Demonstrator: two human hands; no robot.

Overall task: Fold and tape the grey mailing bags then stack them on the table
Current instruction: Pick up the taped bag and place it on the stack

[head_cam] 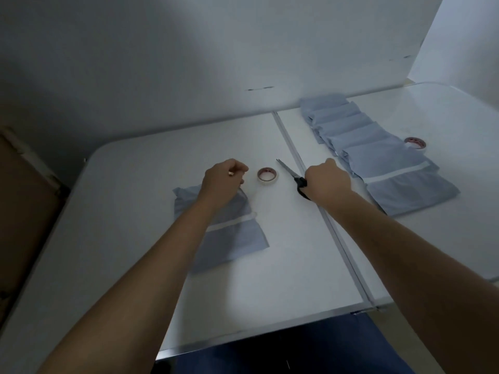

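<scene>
A folded grey mailing bag (232, 236) lies on the white table (121, 211), crossed by a strip of pale tape. My left hand (224, 179) hovers over its far edge, fingers pinched, apparently on a small piece of tape. Just right of that hand sits a tape roll (266, 174). My right hand (326, 179) is shut on the black handles of a pair of scissors (293, 174), blades pointing away to the left. A fanned row of folded, taped grey bags (378, 152) lies on the right half of the table.
A second tape roll (415, 143) rests behind the row of bags. A metal seam (334, 230) divides the two table halves. White walls close the back. A brown cardboard box (24, 206) stands at the left edge.
</scene>
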